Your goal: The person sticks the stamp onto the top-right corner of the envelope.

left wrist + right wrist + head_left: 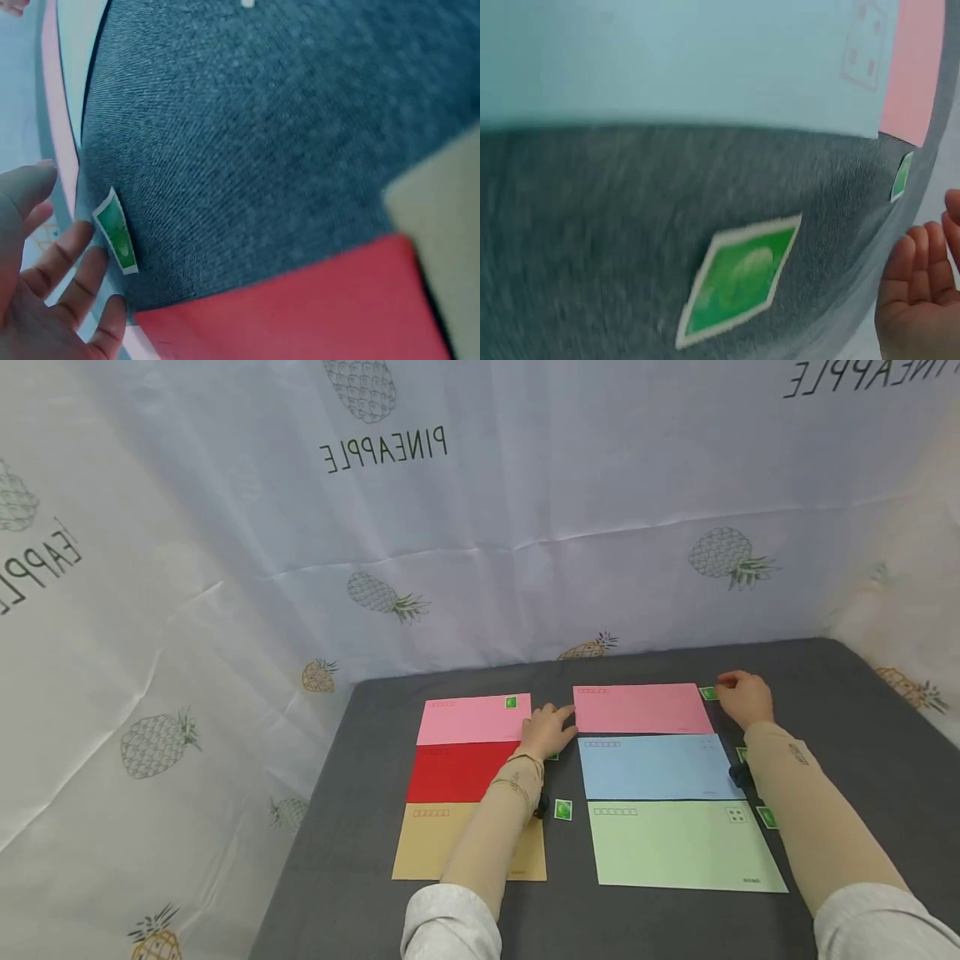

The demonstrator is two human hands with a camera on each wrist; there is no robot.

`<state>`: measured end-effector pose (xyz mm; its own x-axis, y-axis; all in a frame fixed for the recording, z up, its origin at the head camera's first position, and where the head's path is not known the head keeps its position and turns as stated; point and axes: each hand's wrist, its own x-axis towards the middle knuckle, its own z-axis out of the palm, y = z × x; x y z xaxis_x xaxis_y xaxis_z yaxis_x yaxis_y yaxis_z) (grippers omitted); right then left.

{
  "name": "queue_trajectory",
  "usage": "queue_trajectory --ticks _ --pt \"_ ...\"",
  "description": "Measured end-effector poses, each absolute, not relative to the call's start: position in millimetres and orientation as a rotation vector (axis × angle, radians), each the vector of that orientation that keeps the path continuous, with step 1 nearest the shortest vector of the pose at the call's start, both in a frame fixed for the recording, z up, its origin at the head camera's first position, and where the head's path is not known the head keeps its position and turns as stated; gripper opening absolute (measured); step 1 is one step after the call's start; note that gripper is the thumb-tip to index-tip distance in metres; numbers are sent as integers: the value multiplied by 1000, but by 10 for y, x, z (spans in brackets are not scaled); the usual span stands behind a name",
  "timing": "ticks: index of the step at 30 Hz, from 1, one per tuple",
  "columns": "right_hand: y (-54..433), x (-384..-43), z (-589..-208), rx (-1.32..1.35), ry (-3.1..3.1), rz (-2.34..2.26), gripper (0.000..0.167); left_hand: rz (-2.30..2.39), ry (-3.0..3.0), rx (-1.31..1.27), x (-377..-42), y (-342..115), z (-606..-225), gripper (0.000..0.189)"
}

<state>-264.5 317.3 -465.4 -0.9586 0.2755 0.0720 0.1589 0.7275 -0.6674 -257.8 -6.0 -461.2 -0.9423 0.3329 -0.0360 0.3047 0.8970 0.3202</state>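
My left hand (547,731) is over the right edge of the left pink envelope (472,718), its fingers spread and holding nothing. That envelope bears a green stamp (512,702) at its upper right corner. Partly hidden under the same hand is another stamp (553,757); the left wrist view shows it as a loose green stamp (116,234) close to the fingertips. My right hand (746,697) is beside the right pink envelope (643,708), fingers loosely bent near a green stamp (708,693). In the right wrist view this stamp (901,177) lies apart from the fingers.
Below the left pink envelope lie a red envelope (453,772) and a tan one (427,847). A blue envelope (660,768) and a light green one (678,843) continue the right column. More stamps lie alongside (563,810) on the dark grey table (330,893). Pineapple-print cloth (480,602) hangs behind.
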Motion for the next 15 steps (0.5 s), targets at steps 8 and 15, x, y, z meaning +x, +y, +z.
queue_trajectory --ticks 8,15 --pt "3167 -2756 -4779 -530 -2850 1126 44 380 3022 405 -2594 18 -4634 38" --pt "3126 -2774 -4795 -525 -2909 1072 47 288 3102 297 -2550 90 -4692 33"
